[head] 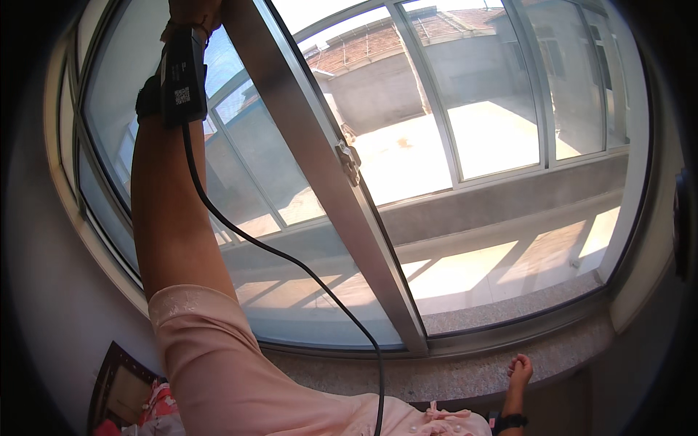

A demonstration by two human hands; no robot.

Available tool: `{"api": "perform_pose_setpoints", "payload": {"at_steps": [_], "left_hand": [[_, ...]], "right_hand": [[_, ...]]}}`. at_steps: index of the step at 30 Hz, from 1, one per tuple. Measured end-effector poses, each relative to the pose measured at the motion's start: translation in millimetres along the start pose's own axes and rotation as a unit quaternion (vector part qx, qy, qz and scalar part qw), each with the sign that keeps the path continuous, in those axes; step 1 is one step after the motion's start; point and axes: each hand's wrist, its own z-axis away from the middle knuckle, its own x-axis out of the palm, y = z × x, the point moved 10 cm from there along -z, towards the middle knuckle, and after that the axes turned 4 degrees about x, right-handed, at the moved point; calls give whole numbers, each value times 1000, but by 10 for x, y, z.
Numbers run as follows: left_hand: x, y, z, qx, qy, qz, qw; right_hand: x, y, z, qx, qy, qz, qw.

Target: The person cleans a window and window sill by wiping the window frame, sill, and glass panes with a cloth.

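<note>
My left arm reaches up across the sliding window, and only the wrist end of my left hand [193, 12] shows at the top edge. Its fingers are out of view, so what they touch is hidden. Beside it runs the upright metal frame bar [327, 158] of a window sash, with a metal latch [349, 162] midway along. Strapped to my left wrist is a black device [184, 82], trailing a black cable [305, 267]. Low on the right, my right hand [521, 367] is loosely curled, with nothing visible in it, over the granite sill [452, 373].
The left window pane [305, 294] stands behind my arm. A metal bottom track [518, 327] edges the sill. A round dark object [680, 223] is at the right wall. Lower left are a dark-framed piece [122, 381] and red patterned fabric [159, 403]. Outside lies a sunlit courtyard [398, 147].
</note>
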Motion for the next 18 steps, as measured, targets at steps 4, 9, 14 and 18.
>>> {"api": "perform_pose_setpoints", "payload": {"at_steps": [4,9,14,18], "left_hand": [[46,398,1007,137,89,58,985],[-346,1572,2360,177,-95,149,968],[-182,699,1632,169,-128,70,975],[-258,-686,497,58,-6,-39,998]], "right_hand": [[210,-107,-186,-29,-20,-13,999],[639,-233,-286,-43,-43,-42,997],[591,-287,-289,-35,-39,-17,998],[571,-332,-244,-67,-50,-17,996]]}}
